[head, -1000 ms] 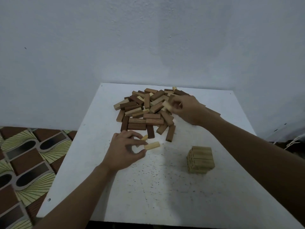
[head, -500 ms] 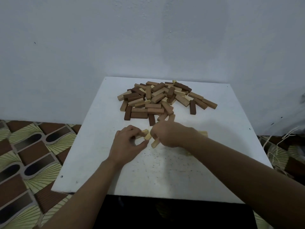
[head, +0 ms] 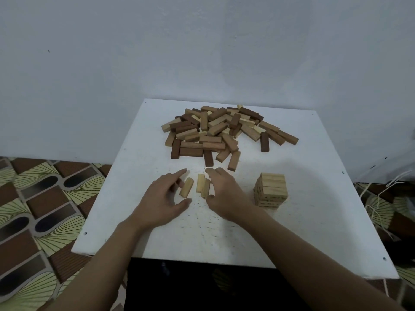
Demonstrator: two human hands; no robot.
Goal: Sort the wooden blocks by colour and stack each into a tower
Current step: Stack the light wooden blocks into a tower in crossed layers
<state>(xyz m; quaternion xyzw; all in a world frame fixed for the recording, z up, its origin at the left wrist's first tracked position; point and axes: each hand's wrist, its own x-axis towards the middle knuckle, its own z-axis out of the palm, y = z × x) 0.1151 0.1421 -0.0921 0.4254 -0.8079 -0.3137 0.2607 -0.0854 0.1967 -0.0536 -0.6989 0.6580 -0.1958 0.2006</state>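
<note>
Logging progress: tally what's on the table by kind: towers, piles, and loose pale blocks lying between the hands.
Towers: 1
Piles: 1
Loose pale blocks: 3
Total: 5

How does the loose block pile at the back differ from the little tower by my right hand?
The pile is jumbled, blocks at all angles; the tower is neatly layered. The pile mixes dark, mid and pale browns; the tower is all pale. The pile spreads low and wide; the tower stands compact and taller. Both are wooden blocks on the white table.
</note>
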